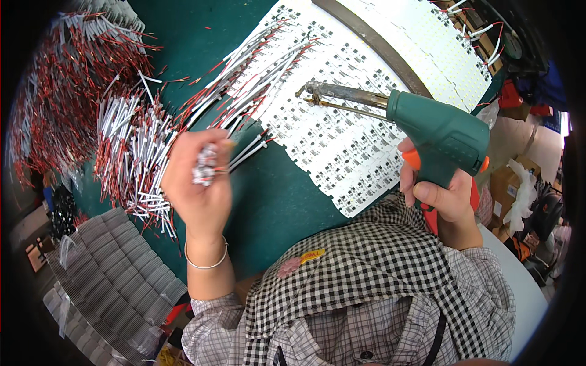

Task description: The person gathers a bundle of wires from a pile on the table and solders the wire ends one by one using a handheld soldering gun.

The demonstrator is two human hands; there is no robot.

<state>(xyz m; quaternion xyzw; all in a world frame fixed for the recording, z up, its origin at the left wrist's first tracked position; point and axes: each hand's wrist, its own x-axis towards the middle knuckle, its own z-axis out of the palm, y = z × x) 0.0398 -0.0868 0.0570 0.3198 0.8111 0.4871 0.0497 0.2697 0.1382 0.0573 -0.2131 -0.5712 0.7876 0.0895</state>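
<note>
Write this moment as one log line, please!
left hand: holding wire bundle | right hand: gripping green soldering gun | tip: over white circuit boards

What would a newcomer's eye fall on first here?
Probably the green soldering gun in the right hand, its metal tip pointing left over white circuit sheets. Next, the great heap of red and white wires at the left of the green table. Just right of that heap, the left hand grips a small wire bundle.
</note>
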